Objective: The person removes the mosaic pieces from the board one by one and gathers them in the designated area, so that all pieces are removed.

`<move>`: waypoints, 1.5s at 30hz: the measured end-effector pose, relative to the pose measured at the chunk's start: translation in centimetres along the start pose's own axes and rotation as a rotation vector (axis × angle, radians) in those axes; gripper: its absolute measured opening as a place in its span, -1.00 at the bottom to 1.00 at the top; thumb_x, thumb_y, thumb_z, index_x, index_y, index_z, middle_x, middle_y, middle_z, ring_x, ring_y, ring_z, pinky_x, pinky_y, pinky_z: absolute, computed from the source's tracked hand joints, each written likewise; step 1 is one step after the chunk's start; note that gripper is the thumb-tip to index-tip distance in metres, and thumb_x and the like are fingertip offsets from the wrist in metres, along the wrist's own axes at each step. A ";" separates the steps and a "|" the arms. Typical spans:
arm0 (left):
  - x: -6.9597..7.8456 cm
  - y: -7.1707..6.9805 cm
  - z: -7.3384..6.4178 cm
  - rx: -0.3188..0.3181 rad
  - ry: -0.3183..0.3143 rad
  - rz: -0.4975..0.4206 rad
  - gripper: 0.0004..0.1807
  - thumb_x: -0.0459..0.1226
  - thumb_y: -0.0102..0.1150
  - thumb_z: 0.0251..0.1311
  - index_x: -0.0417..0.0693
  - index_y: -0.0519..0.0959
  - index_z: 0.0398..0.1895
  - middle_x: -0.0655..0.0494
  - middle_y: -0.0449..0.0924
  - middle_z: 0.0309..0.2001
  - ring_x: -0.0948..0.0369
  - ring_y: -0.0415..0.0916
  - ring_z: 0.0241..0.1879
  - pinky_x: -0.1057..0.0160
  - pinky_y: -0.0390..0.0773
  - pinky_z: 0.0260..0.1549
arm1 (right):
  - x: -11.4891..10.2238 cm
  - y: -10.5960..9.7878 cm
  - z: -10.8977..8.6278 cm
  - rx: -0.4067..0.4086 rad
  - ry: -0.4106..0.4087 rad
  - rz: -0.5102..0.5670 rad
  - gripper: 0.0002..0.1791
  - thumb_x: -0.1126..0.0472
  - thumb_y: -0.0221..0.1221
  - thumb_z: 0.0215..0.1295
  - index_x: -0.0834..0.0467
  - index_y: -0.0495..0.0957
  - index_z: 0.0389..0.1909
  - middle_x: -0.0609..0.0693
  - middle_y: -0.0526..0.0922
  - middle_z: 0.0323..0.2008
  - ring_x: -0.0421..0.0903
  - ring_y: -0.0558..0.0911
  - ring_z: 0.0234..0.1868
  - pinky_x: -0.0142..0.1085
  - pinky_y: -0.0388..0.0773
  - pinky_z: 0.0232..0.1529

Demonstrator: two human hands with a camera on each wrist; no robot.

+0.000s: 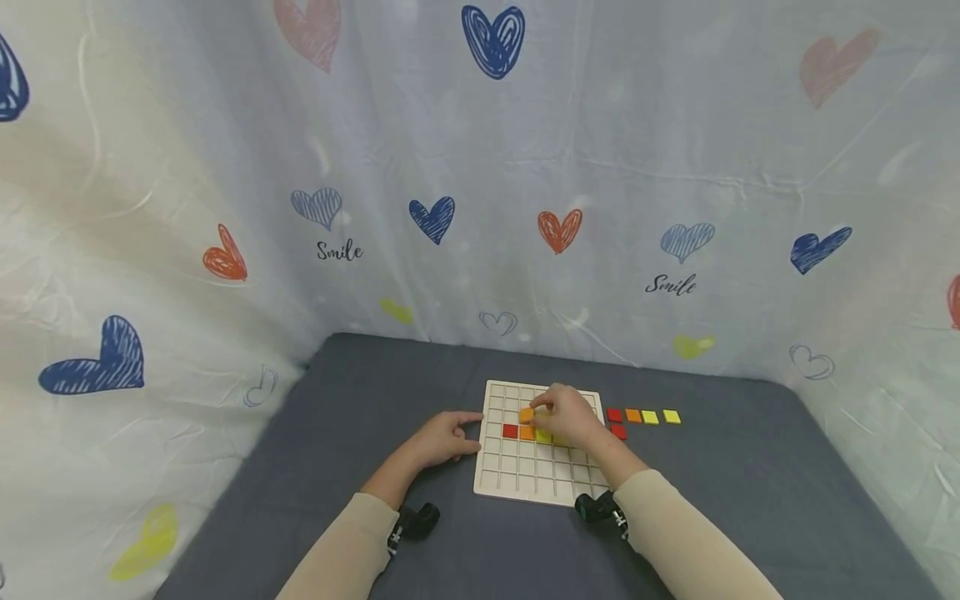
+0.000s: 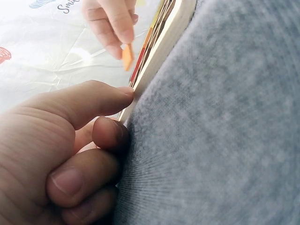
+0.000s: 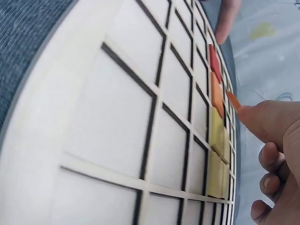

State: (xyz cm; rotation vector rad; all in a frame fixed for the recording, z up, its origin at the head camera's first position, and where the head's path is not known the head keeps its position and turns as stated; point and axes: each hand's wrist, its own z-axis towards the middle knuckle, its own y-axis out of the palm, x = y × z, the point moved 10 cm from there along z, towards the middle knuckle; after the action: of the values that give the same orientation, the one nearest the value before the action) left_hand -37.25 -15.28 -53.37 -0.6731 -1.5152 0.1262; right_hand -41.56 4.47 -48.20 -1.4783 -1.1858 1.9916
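A pale wooden grid board (image 1: 517,483) lies on the dark cloth. My right hand (image 1: 568,415) reaches over it and pinches an orange square tile (image 3: 233,100) between thumb and finger. The tile is tilted, close over the cell just behind another orange tile. One row of the board holds a red tile (image 1: 510,431), that orange tile (image 1: 527,432) and two yellow tiles (image 3: 216,173), the latter partly hidden by my right hand in the head view. At the board's left edge, my left hand (image 1: 441,439) touches the rim with outstretched thumb and index finger, its other fingers curled in.
Right of the board lie loose tiles: a red one (image 1: 615,414), an orange one (image 1: 633,415) and two yellow ones (image 1: 661,417) in a line, plus a second red one (image 1: 618,432) in front. Behind the grey-covered table (image 1: 420,367) hangs a curtain (image 1: 480,150) printed with hearts.
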 end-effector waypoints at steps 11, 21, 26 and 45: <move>0.3 -0.1 0.1 0.005 -0.005 0.002 -0.34 -0.32 0.39 0.25 -0.17 0.46 0.43 0.17 0.34 -0.77 0.30 0.15 -0.78 0.32 0.14 -0.73 | 2.1 -3.5 -1.1 0.031 0.023 0.142 -0.70 0.17 0.32 0.41 0.12 0.71 0.11 0.00 0.39 -0.28 -0.02 0.33 -0.24 -0.13 0.24 -0.31; 0.0 0.2 0.0 0.002 -0.006 0.003 -0.34 -0.30 0.39 0.27 -0.16 0.45 0.44 0.17 0.35 -0.77 0.29 0.16 -0.78 0.31 0.15 -0.72 | 5.4 -6.7 -3.5 0.106 0.046 0.140 -0.69 0.21 0.30 0.42 0.21 0.69 0.11 0.02 0.45 -0.25 -0.04 0.32 -0.39 -0.19 0.29 -0.45; -0.1 0.1 0.0 0.009 0.002 0.017 -0.34 -0.30 0.39 0.26 -0.15 0.46 0.44 0.17 0.35 -0.77 0.29 0.17 -0.77 0.31 0.15 -0.72 | 7.6 -7.9 -5.0 0.125 0.076 0.131 -0.69 0.23 0.31 0.41 0.24 0.69 0.11 0.04 0.51 -0.23 -0.01 0.37 -0.32 -0.18 0.33 -0.41; 0.1 0.0 0.1 0.008 0.018 0.010 -0.35 -0.30 0.40 0.25 -0.17 0.48 0.42 0.18 0.35 -0.77 0.29 0.16 -0.77 0.30 0.18 -0.73 | 14.3 -9.7 -9.5 0.152 0.264 0.022 -0.70 0.29 0.30 0.39 0.33 0.67 0.07 0.17 0.55 -0.12 0.11 0.49 -0.14 0.04 0.46 -0.12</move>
State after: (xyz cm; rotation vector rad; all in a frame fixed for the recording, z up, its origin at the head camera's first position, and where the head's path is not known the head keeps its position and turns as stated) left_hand -37.32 -15.24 -53.32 -0.6742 -1.4937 0.1338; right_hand -39.78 24.03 -49.56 -1.6207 -0.8921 1.7882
